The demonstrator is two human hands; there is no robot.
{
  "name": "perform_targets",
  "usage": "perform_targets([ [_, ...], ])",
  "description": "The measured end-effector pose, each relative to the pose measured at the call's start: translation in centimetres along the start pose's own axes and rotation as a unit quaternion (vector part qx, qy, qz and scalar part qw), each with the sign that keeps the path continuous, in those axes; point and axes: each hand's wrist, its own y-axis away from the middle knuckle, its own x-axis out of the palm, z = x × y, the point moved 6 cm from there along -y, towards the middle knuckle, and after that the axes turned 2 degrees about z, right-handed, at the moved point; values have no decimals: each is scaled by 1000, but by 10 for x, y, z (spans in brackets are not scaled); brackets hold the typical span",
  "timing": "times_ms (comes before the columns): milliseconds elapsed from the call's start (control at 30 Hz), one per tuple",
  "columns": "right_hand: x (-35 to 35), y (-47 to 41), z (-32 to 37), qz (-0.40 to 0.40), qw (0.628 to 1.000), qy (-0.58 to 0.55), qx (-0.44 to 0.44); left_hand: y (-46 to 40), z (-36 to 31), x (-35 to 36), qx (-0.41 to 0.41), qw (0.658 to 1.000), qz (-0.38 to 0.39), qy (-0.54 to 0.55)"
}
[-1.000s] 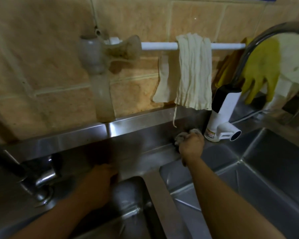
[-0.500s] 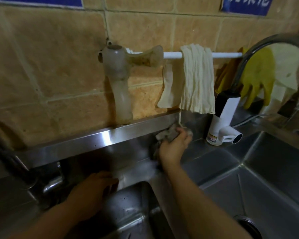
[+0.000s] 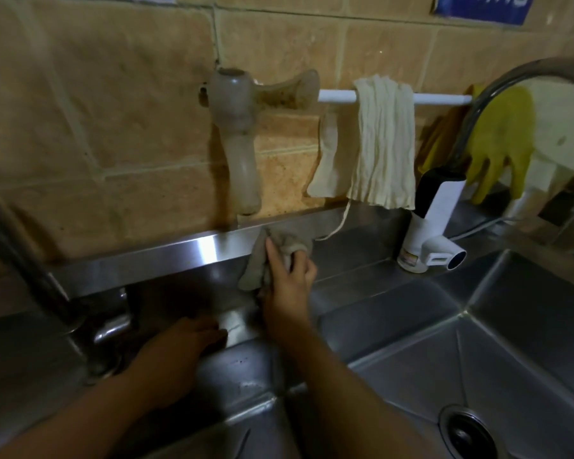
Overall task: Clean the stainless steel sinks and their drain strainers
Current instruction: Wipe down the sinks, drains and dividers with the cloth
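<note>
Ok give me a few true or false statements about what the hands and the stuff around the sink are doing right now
1. The right hand holds a grey rag against the steel backsplash. True.
2. The left hand grips the rag too. False: it rests on the sink ledge, apart from the rag.
3. A cream cloth hangs over the white rail. True.
4. The yellow glove is worn on the right hand. False: it hangs by the wall at the right; both hands are bare.
5. A drain strainer shows in the right basin. True.

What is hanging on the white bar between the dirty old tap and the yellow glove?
A cream cloth hangs over the white bar there, with a smaller pale rag drooping beside it, in the head view.
</note>
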Motion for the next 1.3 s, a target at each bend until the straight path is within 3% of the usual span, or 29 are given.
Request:
perform_targets([
  [67, -16, -14, -17, 2, 999, 24, 45, 13, -1, -2, -8, 1000, -14, 16],
  [167, -42, -36, -34, -67, 987, 39, 139, 42, 7, 0, -88, 994, -65, 32],
  [267, -32, -40, -29, -86, 973, 42, 211, 71, 14, 12, -126, 991, -46, 1],
  [367, 4, -24, 16, -66, 982, 92, 148, 82, 20, 20, -124, 991, -45, -14],
  [533, 84, 29, 123, -5, 985, 130, -116, 101, 23, 14, -113, 988, -90, 55],
  [667, 81, 29, 125, 59, 956, 176, -229, 134, 40, -5, -168, 980, -110, 7],
  [733, 60, 17, 95, 46, 950, 227, -211, 144, 54, -4, -199, 976, -85, 2],
  [833, 38, -1, 56, -17, 977, 212, -26, 148, 65, 6, -212, 976, -41, -32],
  [900, 46, -4, 60, -37, 983, 179, 26, 149, 65, 11, -204, 978, -30, -31],
  [1067, 102, 38, 122, 64, 981, 133, -124, 149, 67, 9, -217, 975, -7, -43],
  [1133, 105, 46, 127, 59, 982, 90, -153, 146, 67, 6, -230, 972, -1, -44],
  [1233, 93, 36, 109, 56, 984, 90, -145, 143, 63, 2, -251, 967, 8, -49],
  [1300, 76, 22, 81, 16, 991, 99, -84, 142, 62, 2, -257, 965, 6, -54],
])
